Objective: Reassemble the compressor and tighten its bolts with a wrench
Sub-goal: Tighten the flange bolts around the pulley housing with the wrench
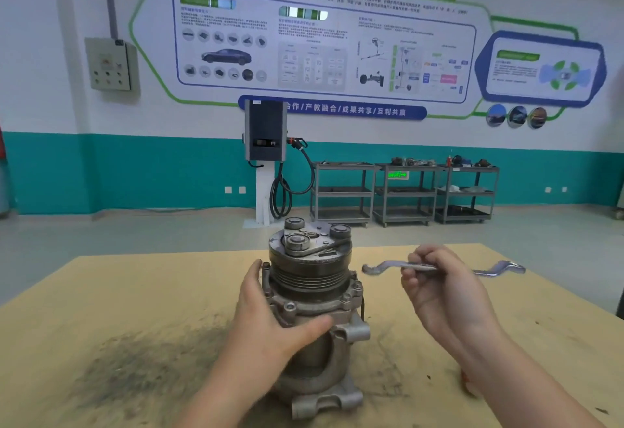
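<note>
A grey metal compressor point(314, 279) stands upright in the middle of the wooden table point(101, 292), its pulley and clutch plate facing up. My left hand point(270, 312) wraps around its body just below the pulley, thumb across the front. Several bolts show around its flange. My right hand point(442, 289) is to the right of the compressor, raised above the table, and holds a silver double-ended ring wrench point(496, 270) by the middle of its shaft. The wrench lies roughly level, its left end near the pulley but apart from it.
A dark grease smear point(145, 360) covers the table left of the compressor. Beyond the table, a charging post point(266, 157) with a hanging cable stands by the wall, and three grey shelf carts point(405, 191) stand to its right.
</note>
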Demonstrator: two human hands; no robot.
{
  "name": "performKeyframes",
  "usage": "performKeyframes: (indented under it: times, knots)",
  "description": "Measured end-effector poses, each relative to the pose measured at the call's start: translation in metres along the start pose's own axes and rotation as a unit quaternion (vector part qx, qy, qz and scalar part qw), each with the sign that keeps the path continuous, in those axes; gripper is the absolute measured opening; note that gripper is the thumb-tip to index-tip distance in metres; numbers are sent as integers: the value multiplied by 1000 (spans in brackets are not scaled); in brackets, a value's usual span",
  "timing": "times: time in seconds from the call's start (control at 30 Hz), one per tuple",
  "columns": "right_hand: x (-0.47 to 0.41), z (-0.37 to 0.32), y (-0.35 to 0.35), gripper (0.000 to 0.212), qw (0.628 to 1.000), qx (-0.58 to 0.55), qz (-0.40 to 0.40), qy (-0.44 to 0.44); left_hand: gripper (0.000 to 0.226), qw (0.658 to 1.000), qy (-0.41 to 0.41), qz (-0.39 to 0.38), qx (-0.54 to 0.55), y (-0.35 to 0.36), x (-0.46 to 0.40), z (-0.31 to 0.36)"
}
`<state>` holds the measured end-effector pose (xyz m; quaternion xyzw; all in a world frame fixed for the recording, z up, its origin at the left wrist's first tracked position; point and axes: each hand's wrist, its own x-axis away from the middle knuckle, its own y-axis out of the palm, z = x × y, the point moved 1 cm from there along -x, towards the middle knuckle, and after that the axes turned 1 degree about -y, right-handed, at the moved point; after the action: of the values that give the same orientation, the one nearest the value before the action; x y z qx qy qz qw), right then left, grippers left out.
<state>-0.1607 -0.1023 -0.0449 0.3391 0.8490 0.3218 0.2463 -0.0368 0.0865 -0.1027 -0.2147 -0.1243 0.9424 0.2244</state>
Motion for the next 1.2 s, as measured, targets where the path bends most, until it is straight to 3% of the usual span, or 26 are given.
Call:
performKeyframes:
  times: [0.07,0.17,0.23,0.37,0.53,0.7,0.83,1.0,1.07,1.2]
  knots:
    - [7,6,-4,39,999,37,-32,-1,144,997,-12,-62,51,-12,-13,-9]
    - [12,16,-6,46,997,60,-56,14,122,988,-5,-111,109,-10,-27,-18]
    - [11,19,-6,43,995,66,-65,25,111,986,-9,-93,139,-5,-30,-24]
    - [8,18,0,46,989,107,-95,27,123,984,-15,-67,167,-1,-29,-30]
    - [9,19,3,45,990,112,-80,29,120,990,-3,-19,141,2,-29,-28]
    - [37,30,-2,54,966,192,-74,-154,122,990,3,39,137,10,-20,-27]
    - [47,32,7,45,934,273,-40,-226,130,989,0,57,136,11,-19,-31]
    - [63,35,19,24,835,405,-103,-359,146,992,4,71,104,12,-20,-33]
    - [62,26,22,25,847,388,-88,-352,144,991,9,97,87,14,-16,-29]
    - [46,-2,29,39,951,181,5,-252,141,978,10,207,35,34,4,-9]
